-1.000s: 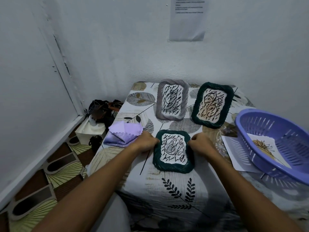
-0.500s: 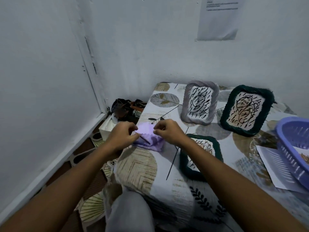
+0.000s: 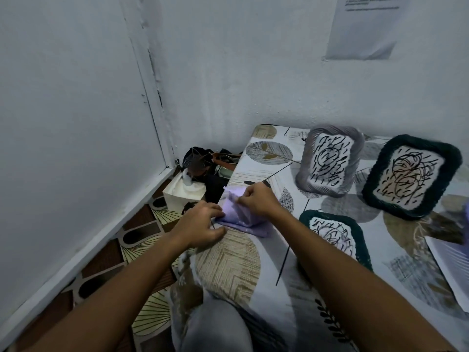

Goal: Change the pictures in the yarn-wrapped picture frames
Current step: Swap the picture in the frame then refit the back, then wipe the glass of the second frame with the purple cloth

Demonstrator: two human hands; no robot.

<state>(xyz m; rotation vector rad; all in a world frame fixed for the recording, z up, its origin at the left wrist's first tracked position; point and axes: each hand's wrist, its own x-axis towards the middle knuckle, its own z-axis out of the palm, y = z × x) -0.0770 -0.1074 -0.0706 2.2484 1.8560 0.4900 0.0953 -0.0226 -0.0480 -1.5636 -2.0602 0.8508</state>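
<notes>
Three yarn-wrapped frames lie on the leaf-patterned table (image 3: pixel 238 265): a grey frame (image 3: pixel 330 161) at the back, a dark green frame (image 3: pixel 411 176) to its right, and a second dark green frame (image 3: pixel 335 237) nearer me, partly hidden by my right forearm. All hold scribbled pictures. A folded lilac cloth (image 3: pixel 241 219) sits at the table's left edge. My left hand (image 3: pixel 200 224) pinches its left end; my right hand (image 3: pixel 256 199) pinches its upper fold and lifts it.
A white sheet (image 3: pixel 451 262) lies at the table's right edge. Beside the table on the patterned floor stand a white tissue box (image 3: pixel 182 191) and a dark pile of items (image 3: pixel 203 163) in the wall corner. A paper notice (image 3: pixel 363 24) hangs on the wall.
Both hands left the near green frame and went left to the lilac cloth, which they now pinch. The view swung left, so the purple basket is out of sight.
</notes>
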